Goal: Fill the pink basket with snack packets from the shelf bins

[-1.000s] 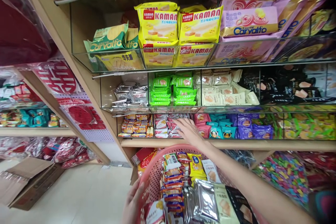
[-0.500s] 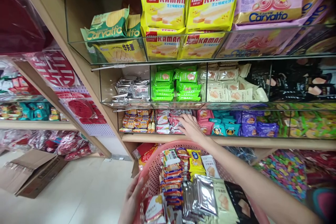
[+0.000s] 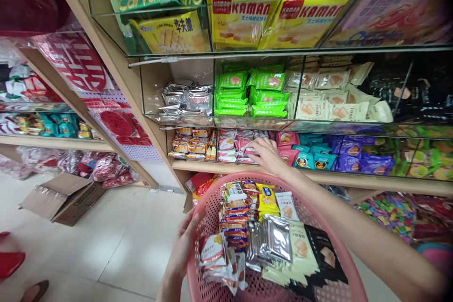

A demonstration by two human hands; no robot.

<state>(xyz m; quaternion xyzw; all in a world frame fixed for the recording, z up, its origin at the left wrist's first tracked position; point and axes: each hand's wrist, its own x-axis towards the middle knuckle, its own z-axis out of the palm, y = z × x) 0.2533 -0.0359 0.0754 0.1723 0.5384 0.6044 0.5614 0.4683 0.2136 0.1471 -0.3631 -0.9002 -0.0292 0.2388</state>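
Observation:
My left hand [image 3: 184, 240] is closed on the left rim of a pink plastic basket [image 3: 198, 250]. Inside the basket are wrapped snacks: silver packets [image 3: 278, 238], cream packets [image 3: 300, 245], black packets [image 3: 325, 255], a yellow packet [image 3: 267, 198], a stack of orange-and-blue packets [image 3: 234, 226] and white-and-red ones [image 3: 213, 249]. Over the basket's far side, my right hand [image 3: 269, 155] reaches into the lowest glass-fronted shelf. Its bent fingers are apart, at the pink-and-white snack packets [image 3: 227, 142]; the fingertips are partly hidden among them.
Above are glass-fronted shelves with green packets [image 3: 231, 80], silver packets [image 3: 187, 96] and large yellow wafer packs [image 3: 240, 14]. Right of my hand lie teal packets [image 3: 314, 158] and purple packets [image 3: 375, 163]. A cardboard box [image 3: 67, 196] stands on the tiled floor at left.
The view has tilted down and come closer, so more of the basket and floor shows. My right hand stays at the pink-and-white packets, its fingers more bent. My left hand still grips the rim.

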